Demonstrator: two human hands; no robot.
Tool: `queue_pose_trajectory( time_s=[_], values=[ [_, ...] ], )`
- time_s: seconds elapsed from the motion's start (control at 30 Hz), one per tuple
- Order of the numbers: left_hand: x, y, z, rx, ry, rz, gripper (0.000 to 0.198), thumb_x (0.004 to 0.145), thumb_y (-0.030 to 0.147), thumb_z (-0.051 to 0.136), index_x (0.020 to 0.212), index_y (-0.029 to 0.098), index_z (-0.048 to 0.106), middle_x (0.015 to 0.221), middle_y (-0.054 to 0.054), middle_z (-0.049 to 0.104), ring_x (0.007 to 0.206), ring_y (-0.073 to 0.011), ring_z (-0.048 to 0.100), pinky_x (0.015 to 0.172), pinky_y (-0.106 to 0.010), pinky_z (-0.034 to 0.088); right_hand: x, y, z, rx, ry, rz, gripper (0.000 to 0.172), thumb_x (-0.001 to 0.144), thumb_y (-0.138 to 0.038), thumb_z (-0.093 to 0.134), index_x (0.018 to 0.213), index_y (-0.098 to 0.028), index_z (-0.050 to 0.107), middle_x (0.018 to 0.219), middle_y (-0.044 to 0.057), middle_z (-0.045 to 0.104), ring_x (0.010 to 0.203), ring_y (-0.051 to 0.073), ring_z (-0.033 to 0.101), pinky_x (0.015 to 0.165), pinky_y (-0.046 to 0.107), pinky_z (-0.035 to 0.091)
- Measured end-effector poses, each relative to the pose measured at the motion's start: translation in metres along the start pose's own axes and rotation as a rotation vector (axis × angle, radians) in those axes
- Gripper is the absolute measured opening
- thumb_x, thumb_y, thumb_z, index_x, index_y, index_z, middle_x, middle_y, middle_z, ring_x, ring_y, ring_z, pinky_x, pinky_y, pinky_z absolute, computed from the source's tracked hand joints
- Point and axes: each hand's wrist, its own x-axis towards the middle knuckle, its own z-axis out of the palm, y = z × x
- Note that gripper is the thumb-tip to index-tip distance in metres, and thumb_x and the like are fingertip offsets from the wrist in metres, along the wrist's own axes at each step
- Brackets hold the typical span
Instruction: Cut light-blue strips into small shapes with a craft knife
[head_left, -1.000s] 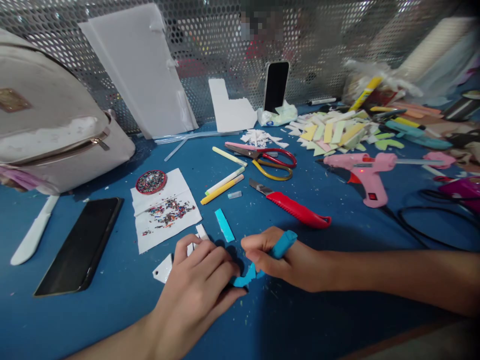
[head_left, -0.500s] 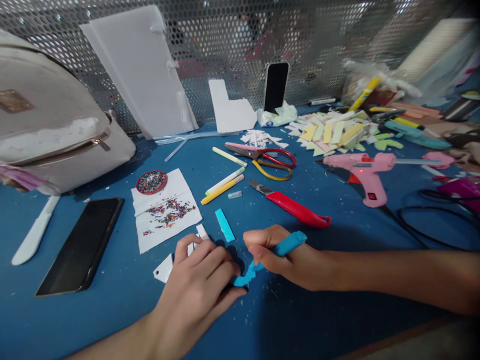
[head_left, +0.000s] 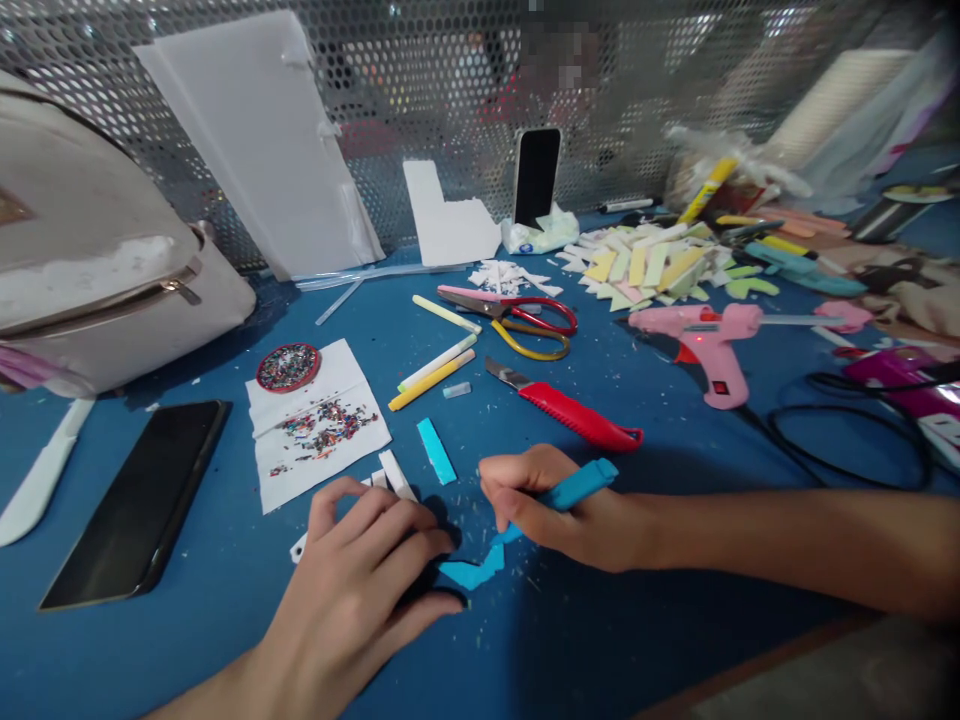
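My right hand is closed round a slim blue marker, held like a pen and slanting down to the left. Its lower end meets a jagged blue piece on the table. My left hand steadies that piece, whose left end runs in between the bent fingers and thumb; the exact contact is hidden. White pieces stick out behind the left knuckles, partly covered. Just beyond the hands lies a flat blue strip.
A red-handled utility knife, scissors and coloured sticks lie ahead. At right are a pink glue gun and a heap of cut strips. A phone, paper with bits and backpack are left.
My left hand has shifted slightly left and its fingers have loosened, showing more of the jagged blue piece. My right hand still holds the marker against it. The whole view has swung slightly.
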Motion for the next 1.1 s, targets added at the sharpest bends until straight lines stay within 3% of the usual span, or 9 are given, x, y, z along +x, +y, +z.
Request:
queue_pose_trajectory(
  time_s=[0.27,0.5,1.1],
  values=[
    [0.006,0.002,0.002,-0.030,0.000,-0.014,0.010,0.089,0.022,0.064,0.097,0.024,0.060,0.097,0.003,0.063,0.090,-0.0164,0.054,0.094,-0.040,0.024,-0.001,0.002,0.004,-0.090,-0.078,-0.095,0.021,0.091,-0.030,0.052,0.075,-0.016,0.048,0.063,-0.005,0.050,0.055,0.006,0.045,0.053,0.017,0.032],
    [0.008,0.005,0.007,-0.095,0.043,-0.051,0.004,0.089,0.023,0.064,0.091,0.024,0.060,0.091,0.004,0.064,0.083,-0.0151,0.052,0.089,-0.038,0.026,0.002,0.004,0.006,-0.305,-0.096,-0.099,0.027,0.090,-0.035,0.053,0.071,-0.018,0.044,0.062,-0.005,0.048,0.058,0.008,0.043,0.054,0.020,0.026],
    [0.011,0.004,0.004,-0.091,0.015,-0.031,0.006,0.089,0.021,0.063,0.090,0.023,0.058,0.090,0.003,0.063,0.082,-0.0152,0.051,0.087,-0.038,0.025,0.001,0.005,0.007,-0.299,-0.094,-0.146,0.031,0.090,-0.040,0.055,0.070,-0.017,0.049,0.062,-0.005,0.051,0.058,0.008,0.045,0.054,0.020,0.026]
  ],
)
